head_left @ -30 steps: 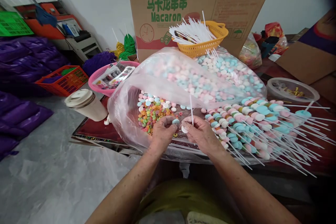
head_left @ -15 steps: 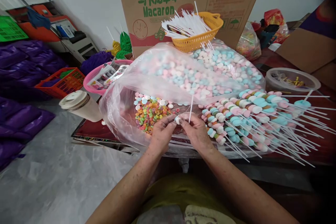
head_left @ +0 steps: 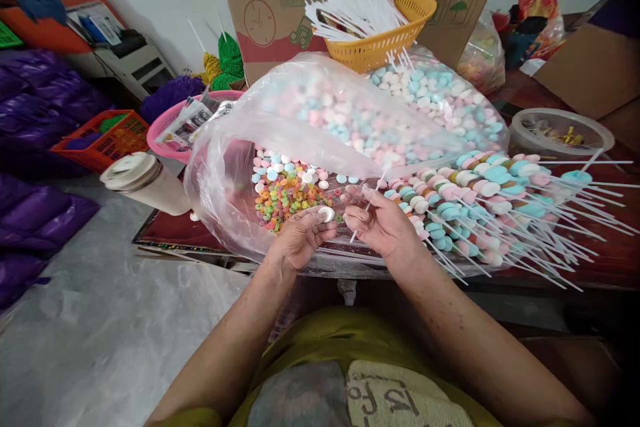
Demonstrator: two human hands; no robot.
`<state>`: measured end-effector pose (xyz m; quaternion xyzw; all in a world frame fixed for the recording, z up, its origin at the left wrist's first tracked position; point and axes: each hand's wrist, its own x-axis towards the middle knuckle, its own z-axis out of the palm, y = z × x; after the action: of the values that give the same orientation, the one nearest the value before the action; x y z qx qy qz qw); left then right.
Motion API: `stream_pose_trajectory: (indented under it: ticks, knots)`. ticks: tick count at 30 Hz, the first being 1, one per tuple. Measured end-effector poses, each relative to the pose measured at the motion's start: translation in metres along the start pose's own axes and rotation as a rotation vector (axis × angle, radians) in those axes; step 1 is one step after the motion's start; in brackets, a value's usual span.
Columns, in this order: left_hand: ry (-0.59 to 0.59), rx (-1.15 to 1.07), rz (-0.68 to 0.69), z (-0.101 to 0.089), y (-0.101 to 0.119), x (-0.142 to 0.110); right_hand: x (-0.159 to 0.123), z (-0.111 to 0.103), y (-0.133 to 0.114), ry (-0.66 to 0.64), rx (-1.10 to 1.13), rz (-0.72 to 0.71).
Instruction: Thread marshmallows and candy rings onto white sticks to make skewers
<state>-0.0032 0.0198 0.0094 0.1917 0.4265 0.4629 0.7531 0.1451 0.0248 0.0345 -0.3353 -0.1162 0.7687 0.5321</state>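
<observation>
A: Any readable text?
B: "Macaron" in green on the carton [head_left: 285, 17] standing toward the table's far edge. Characters above it are cut off by the top of the view. Carton also has clock, music-note and umbrella icons. Clothing patch [head_left: 415, 390] at the bottom: looks like a "12", rest I can't read.
A: Stick?
B: White stick [head_left: 369, 205], over the near edge of the table [head_left: 167, 230], about mid-length. Long axis tilted: lower end toward the near edge and a bit left, upper end toward the far edge and right.
A: Grip?
B: Right hand [head_left: 381, 221] closed on the stick, fingers round its middle. Left hand [head_left: 304, 235] pinches a white marshmallow [head_left: 327, 214], thumb and fingers, just left of the stick and apart from it.
A: Around them?
B: Ring candies [head_left: 287, 201] piled beside the left hand, in the mouth of the clear bag [head_left: 220, 213]. Loose marshmallows behind those. Filled skewers [head_left: 470, 203] heaped right of the right hand, bare ends pointing toward the right and near edges. Yellow basket [head_left: 370, 51] of sticks sits behind the bag's bulge, in front of the carton.
</observation>
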Motion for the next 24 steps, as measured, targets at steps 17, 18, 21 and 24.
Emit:
stream_pose_trajectory:
  ticks: [17, 18, 21, 24]
  knots:
    - [-0.211, -0.101, 0.061, 0.0, -0.006, -0.02, -0.008, -0.014, 0.018, -0.008, -0.746, -0.382]
    - [-0.215, -0.118, 0.078, -0.001, -0.003, -0.02, -0.016, -0.018, 0.015, -0.031, -0.992, -0.377]
    - [-0.237, -0.117, 0.1, -0.003, 0.005, -0.02, -0.038, -0.021, 0.008, 0.011, -1.722, -0.68]
    - [-0.286, -0.09, 0.112, 0.0, 0.007, -0.021, -0.044, -0.01, 0.002, -0.014, -2.102, -1.221]
